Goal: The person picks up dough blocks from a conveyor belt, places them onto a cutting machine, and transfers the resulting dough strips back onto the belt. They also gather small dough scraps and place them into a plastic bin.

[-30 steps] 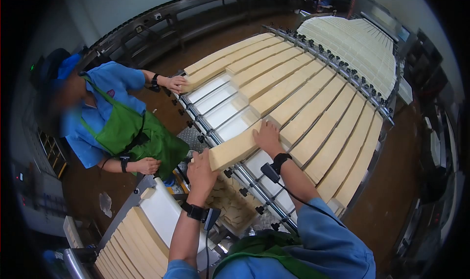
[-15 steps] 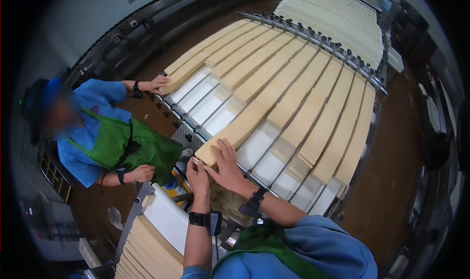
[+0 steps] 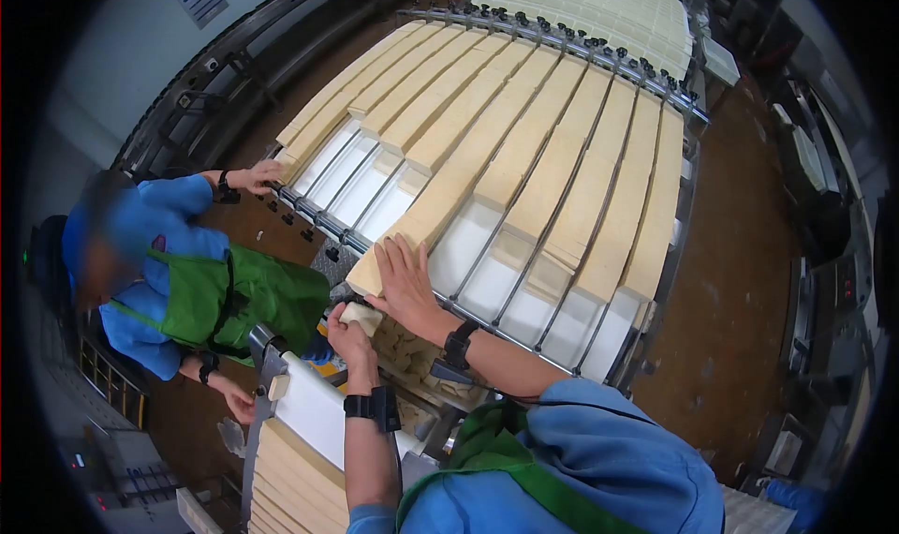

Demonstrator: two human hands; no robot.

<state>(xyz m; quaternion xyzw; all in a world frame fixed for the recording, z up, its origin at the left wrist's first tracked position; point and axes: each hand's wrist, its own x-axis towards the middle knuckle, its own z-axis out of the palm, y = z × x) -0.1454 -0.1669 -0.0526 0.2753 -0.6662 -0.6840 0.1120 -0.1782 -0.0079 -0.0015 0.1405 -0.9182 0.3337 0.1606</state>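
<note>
Long pale slabs, dough-like in look, lie in lanes between thin metal rods on a white conveyor (image 3: 473, 229). My right hand (image 3: 407, 286) rests with its fingers spread on the near end of one long slab (image 3: 435, 206), which reaches past the front rod. Just below that end, my left hand (image 3: 352, 339) grips a small pale piece (image 3: 361, 318) between thumb and fingers. Beneath both hands is a heap of pale scraps (image 3: 412, 356), partly hidden by my arms.
A co-worker in a green apron (image 3: 272, 290) stands at the left, one hand (image 3: 262, 176) by the leftmost slabs. A lower conveyor (image 3: 314, 412) carries narrow strips (image 3: 290, 473). A crossbar with black knobs (image 3: 562, 37) spans the far end.
My left hand has moved slightly down from the slab's end, with a pale piece now plainly visible in it. The co-worker's lower hand has dropped toward the lower conveyor. The view has shifted.
</note>
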